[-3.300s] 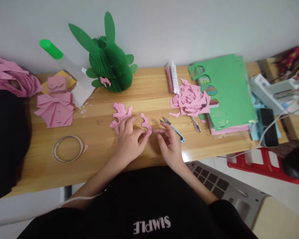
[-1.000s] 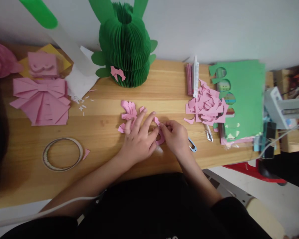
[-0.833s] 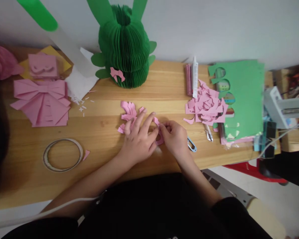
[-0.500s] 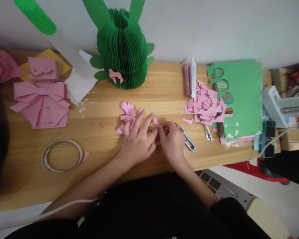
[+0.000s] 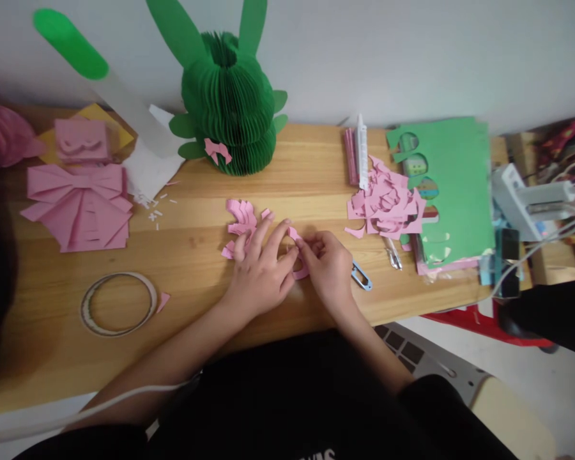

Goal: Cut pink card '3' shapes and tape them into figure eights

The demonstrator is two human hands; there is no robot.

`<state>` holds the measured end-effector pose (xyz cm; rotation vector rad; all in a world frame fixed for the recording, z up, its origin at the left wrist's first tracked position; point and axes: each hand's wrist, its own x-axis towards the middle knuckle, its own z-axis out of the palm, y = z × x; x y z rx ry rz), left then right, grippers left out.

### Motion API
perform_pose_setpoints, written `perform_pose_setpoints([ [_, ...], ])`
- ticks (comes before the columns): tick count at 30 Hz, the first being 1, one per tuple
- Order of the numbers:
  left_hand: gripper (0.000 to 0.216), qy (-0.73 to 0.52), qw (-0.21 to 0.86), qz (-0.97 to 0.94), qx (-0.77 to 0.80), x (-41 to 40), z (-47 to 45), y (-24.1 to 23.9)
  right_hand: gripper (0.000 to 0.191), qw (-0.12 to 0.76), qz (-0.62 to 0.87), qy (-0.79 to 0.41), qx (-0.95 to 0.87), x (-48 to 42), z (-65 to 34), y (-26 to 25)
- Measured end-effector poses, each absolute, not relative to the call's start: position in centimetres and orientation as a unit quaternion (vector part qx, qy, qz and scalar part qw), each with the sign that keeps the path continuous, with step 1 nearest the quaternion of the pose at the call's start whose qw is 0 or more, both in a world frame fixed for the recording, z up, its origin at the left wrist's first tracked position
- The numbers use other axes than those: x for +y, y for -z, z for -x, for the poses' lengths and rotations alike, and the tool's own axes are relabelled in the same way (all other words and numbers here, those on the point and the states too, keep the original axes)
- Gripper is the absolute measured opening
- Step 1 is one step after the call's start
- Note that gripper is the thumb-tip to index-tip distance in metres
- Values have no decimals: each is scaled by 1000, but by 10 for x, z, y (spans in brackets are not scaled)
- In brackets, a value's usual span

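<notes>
Currently pinching wavy pink strip (image 5: 293,234) in right hand (image 5: 329,263), lengthwise roughly near-to-far, just right of spread left hand (image 5: 260,268).

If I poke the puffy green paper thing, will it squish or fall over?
Probably squish a bit: the puffy green paper thing is thinly pleated. It might tip, since it stands tall. Its long top pieces may bend, because they look flat and thin.

Cut-out (image 5: 301,273) on table (image 5: 191,268), paper figure (image 5: 227,105) behind it, ring (image 5: 85,308) left, scrap heap (image 5: 388,201) right, card sheets (image 5: 460,191) farther right
</notes>
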<state>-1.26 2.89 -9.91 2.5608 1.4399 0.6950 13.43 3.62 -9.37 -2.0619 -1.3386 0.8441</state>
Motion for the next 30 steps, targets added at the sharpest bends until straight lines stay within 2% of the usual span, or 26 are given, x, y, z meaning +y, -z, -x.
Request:
perform_pose_setpoints([
  [8, 21, -234, 96, -841, 478, 29, 13, 100, 11, 324, 733, -395, -450, 40, -145, 93],
  [12, 22, -255, 141, -828, 478, 31, 16, 103, 15, 356, 710, -419, -441, 41, -151, 96],
  [17, 26, -369, 226, -790, 436, 35, 20, 99, 27, 406, 672, -442, -434, 42, -153, 82],
  [22, 31, -466, 411, -696, 360, 36, 23, 86, 28, 428, 625, -479, -444, 40, -149, 58],
  [26, 31, -462, 486, -657, 344, 33, 24, 77, 23, 437, 595, -522, -428, 38, -149, 50],
  [30, 35, -435, 483, -672, 354, 28, 23, 74, 23, 440, 586, -551, -399, 34, -151, 50],
])
